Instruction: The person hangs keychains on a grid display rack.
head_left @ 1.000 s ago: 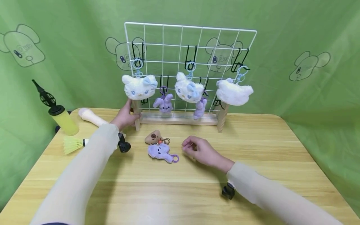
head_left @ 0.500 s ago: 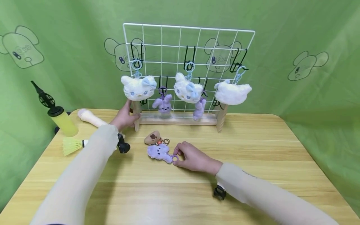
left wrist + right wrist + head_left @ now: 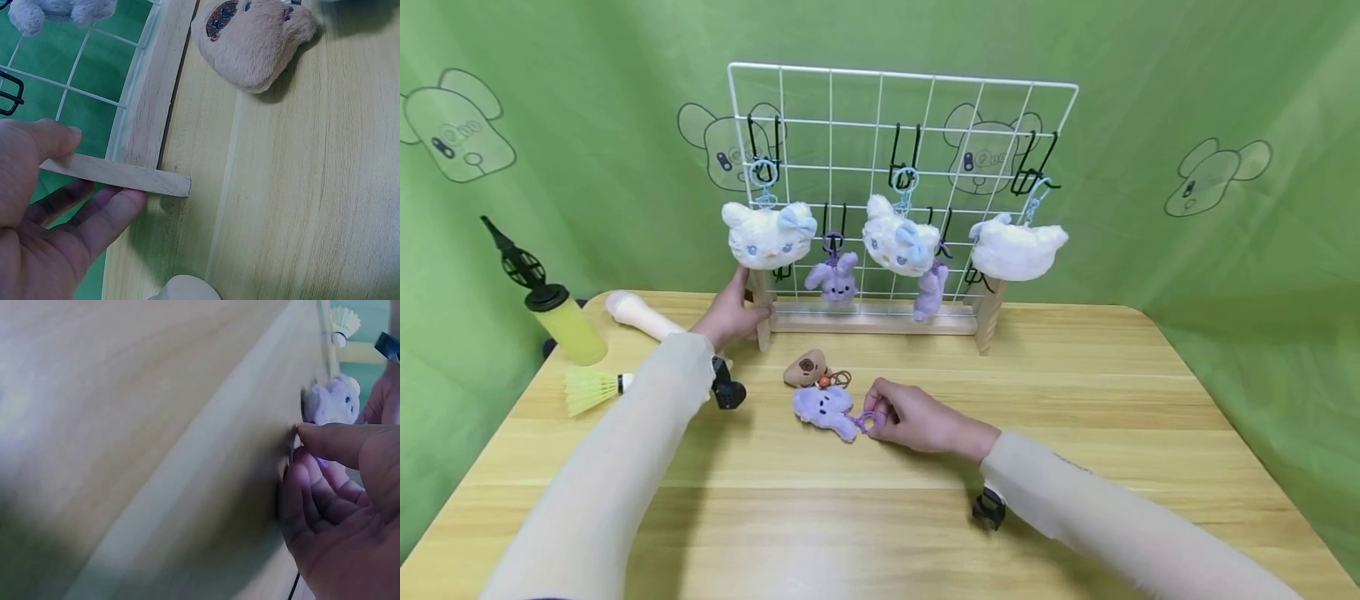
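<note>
My left hand [image 3: 730, 315] grips the left wooden leg [image 3: 125, 175] of the white wire grid rack [image 3: 872, 317], thumb on one side and fingers on the other. On the table, a purple plush keychain [image 3: 822, 407] lies face up. Its purple ring [image 3: 864, 422] is pinched between the thumb and fingers of my right hand [image 3: 921, 419]; in the right wrist view the fingertips largely hide that ring. Just behind the purple plush lies a brown plush keychain [image 3: 805, 367] with a dark cord loop.
Three white cat plushes [image 3: 771, 237] and two purple plushes [image 3: 835, 280] hang from black hooks on the grid. At the table's left are a yellow hand pump [image 3: 568, 325], a yellow shuttlecock [image 3: 593, 390] and a pale rod-like object [image 3: 640, 314]. A green curtain hangs behind.
My right hand has moved left to the purple keychain and taken its ring, which is now tilted up slightly. My left hand stays on the rack's leg.
</note>
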`<state>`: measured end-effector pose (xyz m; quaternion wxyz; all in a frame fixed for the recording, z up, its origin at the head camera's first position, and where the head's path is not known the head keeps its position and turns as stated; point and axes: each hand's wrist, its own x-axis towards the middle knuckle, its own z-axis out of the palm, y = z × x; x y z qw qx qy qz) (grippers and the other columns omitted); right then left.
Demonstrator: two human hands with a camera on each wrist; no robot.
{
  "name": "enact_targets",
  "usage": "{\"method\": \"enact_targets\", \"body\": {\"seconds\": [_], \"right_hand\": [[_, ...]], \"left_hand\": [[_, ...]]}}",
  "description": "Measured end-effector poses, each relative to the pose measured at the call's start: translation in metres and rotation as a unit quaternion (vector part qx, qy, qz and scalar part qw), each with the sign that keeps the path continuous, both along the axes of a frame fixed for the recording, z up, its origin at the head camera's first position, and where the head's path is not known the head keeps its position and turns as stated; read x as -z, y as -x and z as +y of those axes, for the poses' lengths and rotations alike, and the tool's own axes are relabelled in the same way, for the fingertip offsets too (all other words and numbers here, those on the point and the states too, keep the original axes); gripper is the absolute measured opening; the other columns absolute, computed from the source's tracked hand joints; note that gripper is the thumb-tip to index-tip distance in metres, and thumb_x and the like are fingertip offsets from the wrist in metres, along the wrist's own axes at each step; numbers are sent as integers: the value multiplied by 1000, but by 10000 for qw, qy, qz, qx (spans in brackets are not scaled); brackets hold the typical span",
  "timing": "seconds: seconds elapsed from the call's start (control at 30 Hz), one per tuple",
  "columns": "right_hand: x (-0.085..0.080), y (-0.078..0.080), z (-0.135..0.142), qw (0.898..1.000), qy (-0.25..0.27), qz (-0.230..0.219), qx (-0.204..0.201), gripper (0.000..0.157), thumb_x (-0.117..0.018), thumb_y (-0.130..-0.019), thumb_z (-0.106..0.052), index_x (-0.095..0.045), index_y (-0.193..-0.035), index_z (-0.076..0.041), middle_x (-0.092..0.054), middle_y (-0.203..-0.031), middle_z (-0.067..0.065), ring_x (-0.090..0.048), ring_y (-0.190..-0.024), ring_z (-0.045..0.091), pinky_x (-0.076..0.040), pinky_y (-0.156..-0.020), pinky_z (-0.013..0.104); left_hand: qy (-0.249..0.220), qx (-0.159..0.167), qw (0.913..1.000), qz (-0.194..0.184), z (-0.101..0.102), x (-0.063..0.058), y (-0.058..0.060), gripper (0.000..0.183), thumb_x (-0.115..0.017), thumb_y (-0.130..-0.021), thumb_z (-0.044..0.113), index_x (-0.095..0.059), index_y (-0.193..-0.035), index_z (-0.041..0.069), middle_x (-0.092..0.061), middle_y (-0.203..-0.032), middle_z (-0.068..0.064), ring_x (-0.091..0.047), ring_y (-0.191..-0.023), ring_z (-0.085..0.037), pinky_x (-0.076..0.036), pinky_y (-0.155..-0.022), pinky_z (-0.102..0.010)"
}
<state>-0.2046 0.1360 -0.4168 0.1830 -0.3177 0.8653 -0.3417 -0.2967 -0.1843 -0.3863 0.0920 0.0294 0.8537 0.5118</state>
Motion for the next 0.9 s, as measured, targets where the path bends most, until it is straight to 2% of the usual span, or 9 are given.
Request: {"method": "enact_targets", "body": {"seconds": [0.17,0.43,0.57,0.7,0.9], "right_hand": [[-1,2,7,9993,201,-241,209,18,-71,-95,-4,-68,-111,3,-71,-93,8,-59,-83,5,-56,-74,15],[-5,5,15,9895,790,-1012,666,17,-66,-100,-6,-73,-112,4,-74,-95,21,-65,-77,15,-60,-61,22],[-7,8,19,9831,1178,-1181,752,21,-64,-102,-9,-73,-115,6,-76,-102,26,-71,-81,20,-66,-70,28],[-9,9,22,9762,1409,-1417,841,23,-64,-102,-10,-73,-117,6,-77,-110,22,-73,-87,20,-68,-80,31],[-12,9,28,9696,1583,-1554,1035,25,-65,-101,-12,-73,-119,4,-79,-106,7,-72,-88,20,-66,-83,35]], "left_hand": [[-11,-3,10000,-46,-1,0,1,106,-60,-101,4,17,-167,34,-33,-159,-37,-56,-129,-55,-66,-94,-52],[34,-14,10000,-30,0,-1,1,105,-59,-101,4,17,-167,32,-32,-161,-37,-57,-129,-55,-67,-92,-52],[92,-12,10000,16,-1,0,2,105,-60,-101,4,16,-168,30,-29,-163,-37,-54,-133,-55,-64,-99,-54],[103,1,9999,31,-1,0,2,103,-60,-101,4,15,-168,28,-31,-162,-37,-52,-135,-55,-62,-101,-56],[91,-26,10000,-16,-1,0,2,104,-60,-101,4,15,-168,30,-31,-162,-37,-54,-133,-56,-64,-97,-55]]}}
